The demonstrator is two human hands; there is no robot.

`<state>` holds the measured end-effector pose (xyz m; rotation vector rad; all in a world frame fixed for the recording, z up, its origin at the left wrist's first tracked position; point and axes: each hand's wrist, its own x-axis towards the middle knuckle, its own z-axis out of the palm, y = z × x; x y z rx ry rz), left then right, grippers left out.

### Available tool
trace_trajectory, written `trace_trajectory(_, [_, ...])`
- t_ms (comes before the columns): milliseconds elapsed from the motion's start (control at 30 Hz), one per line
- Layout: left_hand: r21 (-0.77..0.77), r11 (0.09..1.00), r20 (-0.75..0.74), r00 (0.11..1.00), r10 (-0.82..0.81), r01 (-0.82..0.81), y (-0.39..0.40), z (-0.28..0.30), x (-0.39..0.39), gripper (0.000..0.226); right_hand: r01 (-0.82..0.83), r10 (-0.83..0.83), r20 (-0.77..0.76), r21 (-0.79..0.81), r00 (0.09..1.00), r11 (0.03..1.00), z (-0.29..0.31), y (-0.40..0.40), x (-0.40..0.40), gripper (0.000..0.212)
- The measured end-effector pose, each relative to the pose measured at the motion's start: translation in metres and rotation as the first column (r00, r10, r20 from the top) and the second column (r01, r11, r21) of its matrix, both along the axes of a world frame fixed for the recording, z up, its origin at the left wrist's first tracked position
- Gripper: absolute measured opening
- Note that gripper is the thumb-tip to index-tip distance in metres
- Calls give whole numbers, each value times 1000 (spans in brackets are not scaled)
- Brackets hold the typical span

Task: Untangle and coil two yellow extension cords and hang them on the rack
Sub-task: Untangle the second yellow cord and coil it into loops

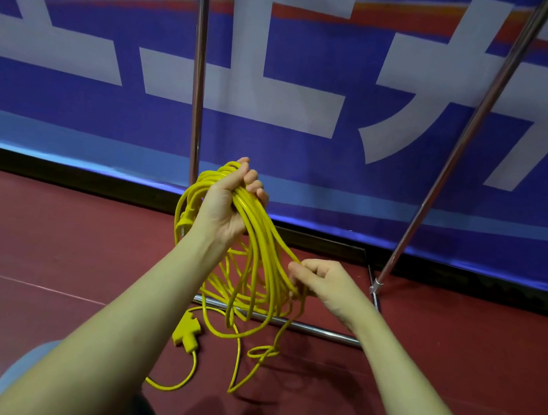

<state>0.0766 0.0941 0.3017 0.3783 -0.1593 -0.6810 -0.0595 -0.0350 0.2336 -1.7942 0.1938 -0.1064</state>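
Before bare chrome tube rack (198,70): left hand (228,201) clenched round top of thin yellow rubber-sheathed extension cord coil (259,257); right hand (322,282) pinching coil's loops lower down. Loose tail, flat yellow socket block (185,333) on floor below rack. Cord likely light, springy, tangle-prone; grip bunched top.

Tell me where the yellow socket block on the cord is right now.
The socket block lies on the red floor, low in the head view, below the left hand and just in front of the rack's bottom bar.

Blue banner (305,163) with white lettering; dark red floor (54,242).
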Motion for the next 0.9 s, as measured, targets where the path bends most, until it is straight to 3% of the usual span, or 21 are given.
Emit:
trace_trajectory(133, [1, 999, 12, 999, -45, 45, 2, 4, -2, 26, 50, -42, 67, -118, 997, 992, -9, -2, 2, 22])
trace_trajectory(333, [-37, 999, -31, 1000, 1, -2, 8, 7, 5, 21, 175, -183, 92, 82, 979, 981, -7, -4, -6, 20])
trace_trajectory(467, [70, 997, -27, 998, 48, -46, 9, 4, 4, 18, 153, -175, 127, 167, 976, 974, 12, 1, -5, 20])
trace_trajectory(633, [210, 978, 60, 998, -11, -1, 1, -1, -14, 13, 147, -147, 160, 12, 976, 989, 33, 10, -1, 14])
trace_trajectory(900, [100, 993, 38, 997, -60, 56, -1, 2, -11, 20, 92, -97, 151, 41, 984, 995, 33, 6, -2, 15])
